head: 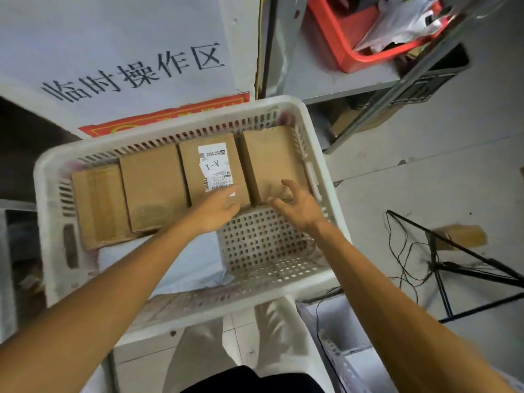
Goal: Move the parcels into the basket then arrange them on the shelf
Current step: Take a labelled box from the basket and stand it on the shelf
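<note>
A white perforated basket [181, 296] stands in front of me. Along its far side lies a row of brown cardboard parcels: a small one [99, 202] at the left, a plain one [153, 185], one with a white shipping label [212, 165], and a plain one [272, 160] at the right. My left hand [218, 211] rests with its fingers on the near edge of the labelled parcel. My right hand [297, 205] hovers with fingers spread at the near edge of the rightmost parcel. Neither hand grips anything.
A white sign with black characters [133, 69] lies beyond the basket. A grey metal shelf [354, 86] at the upper right holds a red basket [357, 38] of bags. A black stand with cables [459, 265] sits on the floor at right.
</note>
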`<act>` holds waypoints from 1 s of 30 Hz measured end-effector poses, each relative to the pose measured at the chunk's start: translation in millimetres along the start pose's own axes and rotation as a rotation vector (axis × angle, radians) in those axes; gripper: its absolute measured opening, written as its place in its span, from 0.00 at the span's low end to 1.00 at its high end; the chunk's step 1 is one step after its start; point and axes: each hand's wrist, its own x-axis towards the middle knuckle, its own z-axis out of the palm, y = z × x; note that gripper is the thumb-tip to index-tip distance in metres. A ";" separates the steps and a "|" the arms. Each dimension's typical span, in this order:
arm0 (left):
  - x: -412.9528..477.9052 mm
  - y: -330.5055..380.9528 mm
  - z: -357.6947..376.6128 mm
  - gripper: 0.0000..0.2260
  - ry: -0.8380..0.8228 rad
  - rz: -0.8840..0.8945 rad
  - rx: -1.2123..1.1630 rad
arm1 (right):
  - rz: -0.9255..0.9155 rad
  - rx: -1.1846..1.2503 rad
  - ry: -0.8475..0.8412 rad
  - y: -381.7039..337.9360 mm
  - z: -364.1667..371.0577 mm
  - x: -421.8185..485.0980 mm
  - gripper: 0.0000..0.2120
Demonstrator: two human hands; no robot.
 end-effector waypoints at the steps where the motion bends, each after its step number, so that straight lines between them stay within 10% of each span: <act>1: 9.3 3.7 3.0 0.24 0.012 0.002 0.013 | -0.010 -0.043 0.014 2.7 -0.9 10.5 0.34; 10: 58.1 19.4 17.2 0.24 0.135 0.060 0.195 | 0.035 -0.404 0.140 13.0 23.6 60.3 0.35; 22: 80.3 3.7 14.9 0.25 0.195 0.173 0.402 | 0.139 -0.403 0.198 13.0 40.5 76.4 0.49; 30: 83.0 -3.0 15.3 0.29 0.231 0.241 0.711 | 0.060 -0.337 0.171 12.7 44.9 73.3 0.42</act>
